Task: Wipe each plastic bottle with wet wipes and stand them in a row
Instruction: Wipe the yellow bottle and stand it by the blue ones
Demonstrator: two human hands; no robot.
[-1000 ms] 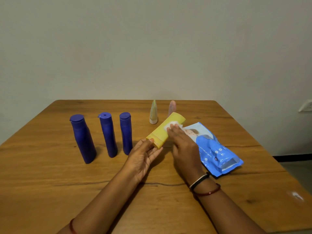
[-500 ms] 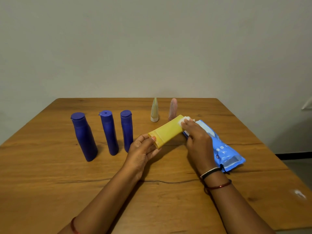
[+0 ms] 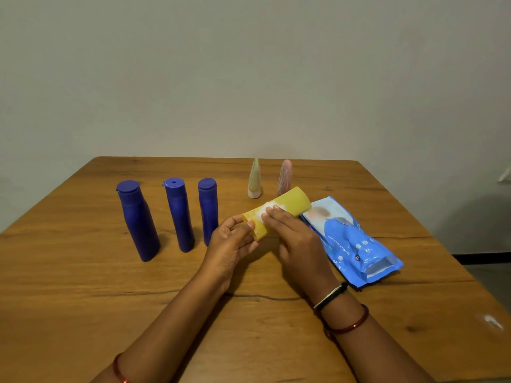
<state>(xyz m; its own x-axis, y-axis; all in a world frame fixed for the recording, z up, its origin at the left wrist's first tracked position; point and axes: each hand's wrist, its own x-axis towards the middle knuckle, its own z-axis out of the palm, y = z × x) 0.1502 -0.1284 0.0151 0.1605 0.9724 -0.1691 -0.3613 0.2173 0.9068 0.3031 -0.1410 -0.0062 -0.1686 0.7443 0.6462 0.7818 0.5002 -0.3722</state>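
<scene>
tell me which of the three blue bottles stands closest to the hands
The rightmost blue bottle, right beside the left hand that grips the yellow bottle. The middle blue bottle and the left blue bottle stand farther off.

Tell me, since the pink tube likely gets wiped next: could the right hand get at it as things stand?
Probably not right away. The right hand is pressing a wipe on the yellow bottle, which lies across the path to the pink tube. Once that bottle is set down, nothing else seems to block it.

Matt yellow plastic bottle [image 3: 287, 207], glossy blue wipes pack [image 3: 356, 244] — grained wood table [image 3: 83, 286]
</scene>
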